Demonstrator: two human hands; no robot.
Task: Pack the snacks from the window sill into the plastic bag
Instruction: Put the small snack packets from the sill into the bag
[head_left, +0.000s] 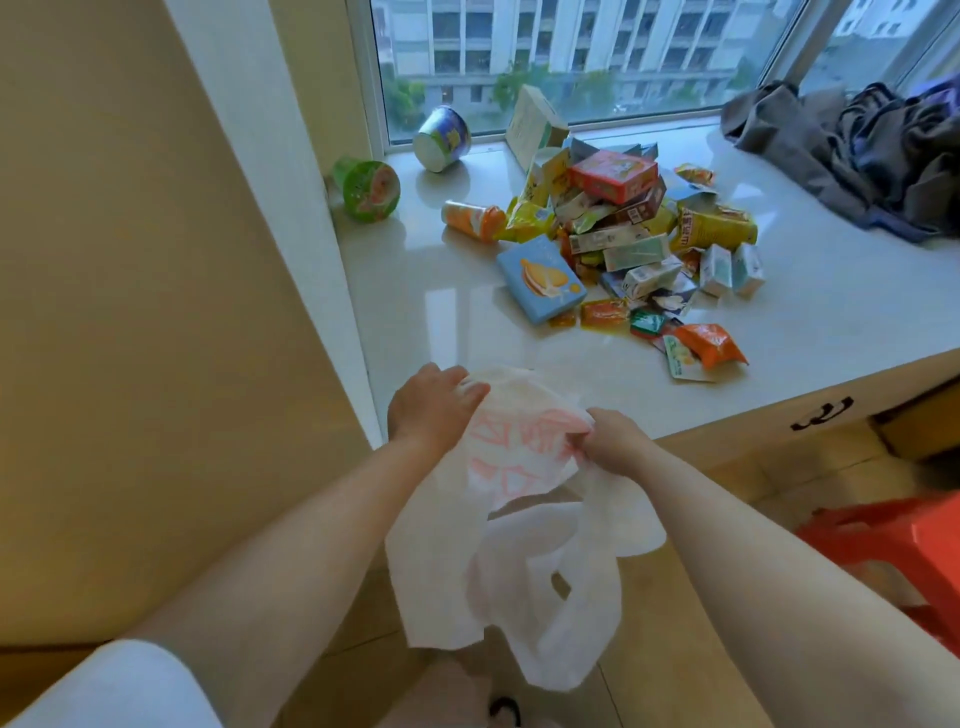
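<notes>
A white plastic bag (514, 525) with red print hangs over the near edge of the window sill (452, 322). My left hand (428, 408) grips its upper left part and my right hand (613, 441) pinches its right side. A heap of snacks (623, 234) lies on the sill beyond: a blue biscuit box (537, 278), a red box (613, 174), an orange packet (711, 345), an orange cup (472, 221). Further left lie a green tub (366, 189) and a blue tub (442, 137) on their sides.
A pile of dark clothing (857, 150) covers the sill's right end. A beige wall (156, 286) rises to the left. A red plastic stool (904, 551) stands at the lower right, below a cabinet front with a dark handle (821, 413).
</notes>
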